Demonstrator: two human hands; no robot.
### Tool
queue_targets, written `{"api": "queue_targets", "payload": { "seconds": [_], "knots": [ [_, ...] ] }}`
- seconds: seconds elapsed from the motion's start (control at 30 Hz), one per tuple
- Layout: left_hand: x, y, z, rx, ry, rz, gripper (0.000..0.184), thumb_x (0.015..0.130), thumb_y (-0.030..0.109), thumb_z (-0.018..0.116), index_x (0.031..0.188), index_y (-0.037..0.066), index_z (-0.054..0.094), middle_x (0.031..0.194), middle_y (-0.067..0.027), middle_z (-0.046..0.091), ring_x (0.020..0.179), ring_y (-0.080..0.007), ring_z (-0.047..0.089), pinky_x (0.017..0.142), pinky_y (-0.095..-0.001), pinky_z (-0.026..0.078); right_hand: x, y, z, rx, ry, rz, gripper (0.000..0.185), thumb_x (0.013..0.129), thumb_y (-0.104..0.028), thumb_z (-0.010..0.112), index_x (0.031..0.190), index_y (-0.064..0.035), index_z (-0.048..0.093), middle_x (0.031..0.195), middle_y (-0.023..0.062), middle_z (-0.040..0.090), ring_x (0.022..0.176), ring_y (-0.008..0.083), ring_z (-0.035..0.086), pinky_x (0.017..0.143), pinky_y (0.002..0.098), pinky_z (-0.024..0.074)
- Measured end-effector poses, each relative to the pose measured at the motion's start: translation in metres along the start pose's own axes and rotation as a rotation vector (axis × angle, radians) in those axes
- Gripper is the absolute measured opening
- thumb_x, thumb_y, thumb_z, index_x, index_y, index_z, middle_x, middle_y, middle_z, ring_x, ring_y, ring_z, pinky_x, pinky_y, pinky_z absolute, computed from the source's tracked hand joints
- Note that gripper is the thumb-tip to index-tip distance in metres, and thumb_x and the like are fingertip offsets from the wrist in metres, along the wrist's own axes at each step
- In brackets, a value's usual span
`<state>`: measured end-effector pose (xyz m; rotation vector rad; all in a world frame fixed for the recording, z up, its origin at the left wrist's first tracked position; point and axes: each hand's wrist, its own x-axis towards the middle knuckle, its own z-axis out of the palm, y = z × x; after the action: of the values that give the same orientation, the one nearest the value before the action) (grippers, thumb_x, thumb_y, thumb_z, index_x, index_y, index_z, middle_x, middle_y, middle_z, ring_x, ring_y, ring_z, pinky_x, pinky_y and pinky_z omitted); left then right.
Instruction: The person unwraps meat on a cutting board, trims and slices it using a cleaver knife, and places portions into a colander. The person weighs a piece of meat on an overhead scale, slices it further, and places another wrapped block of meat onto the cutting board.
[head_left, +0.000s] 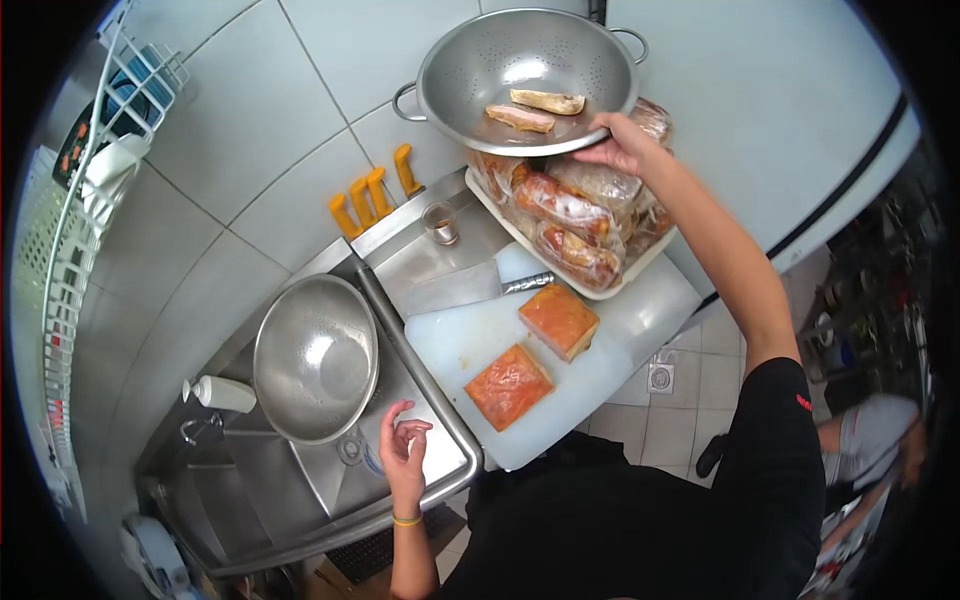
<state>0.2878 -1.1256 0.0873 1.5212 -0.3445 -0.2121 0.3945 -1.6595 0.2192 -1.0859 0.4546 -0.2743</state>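
My right hand point(622, 147) grips the near rim of a steel colander point(450, 75), fingers underneath. Two pale strips of meat point(520, 119) lie in the colander. It rests on or hangs just above a white tray point(603, 292) heaped with plastic-wrapped meat point(570, 207); I cannot tell which. My left hand point(405, 445) is held above the sink edge with fingers loosely curled and apart, nothing in them. On a white cutting board point(430, 350) lie two browned blocks of meat, one nearer point(508, 388) and one farther point(560, 320), beside a cleaver point(455, 290).
A second steel colander point(316, 358) stands over the sink point(330, 510) at the left. Several yellow-handled knives point(376, 192) stand against the tiled wall. A small metal cup point(440, 223) and a white bottle point(222, 394) are nearby. Another person point(872, 440) is at the far right.
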Motion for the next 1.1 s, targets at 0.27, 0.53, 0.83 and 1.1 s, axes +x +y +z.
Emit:
{"api": "queue_targets", "payload": {
  "seconds": [0.27, 0.53, 0.83, 1.1],
  "knots": [
    [-0.013, 0.000, 0.051, 0.041, 0.116, -0.041, 0.060, 0.089, 0.001, 0.062, 0.143, 0.001, 0.037, 0.131, -0.0161, 0.048, 0.091, -0.0168, 0.061, 0.085, -0.0303, 0.049, -0.028, -0.024, -0.010, 0.014, -0.312, 0.172, 0.068, 0.094, -0.028, 0.054, 0.135, 0.0160, 0.022, 0.127, 0.0424, 0.045, 0.109, 0.0500, 0.060, 0.089, 0.0466, 0.0589],
    [0.013, 0.003, 0.078, 0.066, 0.049, -0.042, 0.067, 0.086, 0.001, 0.062, 0.146, 0.003, 0.034, 0.133, -0.0156, 0.048, 0.092, -0.0165, 0.061, 0.086, -0.0303, 0.048, -0.086, -0.022, -0.014, -0.069, -0.275, 0.090, 0.080, 0.096, -0.038, 0.056, 0.147, 0.0025, 0.009, 0.125, 0.0386, 0.051, 0.106, 0.0434, 0.064, 0.085, 0.0436, 0.0583],
    [0.019, -0.040, 0.071, 0.806, -0.338, -0.035, 0.100, 0.064, 0.011, 0.085, 0.148, 0.012, 0.032, 0.145, -0.0212, 0.034, 0.137, -0.0393, 0.033, 0.107, -0.0558, 0.033, -0.177, 0.134, 0.030, -1.091, -0.360, -0.644, 0.026, 0.090, -0.003, 0.058, 0.115, -0.0001, 0.061, 0.094, 0.0160, 0.064, 0.084, 0.0280, 0.065, 0.077, 0.0359, 0.0513],
    [0.029, -0.103, 0.110, 1.100, -0.441, 0.112, 0.111, 0.060, 0.016, 0.085, 0.153, 0.017, 0.025, 0.144, -0.0216, 0.032, 0.136, -0.0394, 0.031, 0.105, -0.0685, 0.022, -0.005, 0.308, 0.063, -1.897, -0.314, -0.404, 0.025, 0.083, -0.003, 0.054, 0.108, -0.0041, 0.053, 0.100, 0.0201, 0.061, 0.095, 0.0384, 0.062, 0.079, 0.0494, 0.0519]
  ]
}}
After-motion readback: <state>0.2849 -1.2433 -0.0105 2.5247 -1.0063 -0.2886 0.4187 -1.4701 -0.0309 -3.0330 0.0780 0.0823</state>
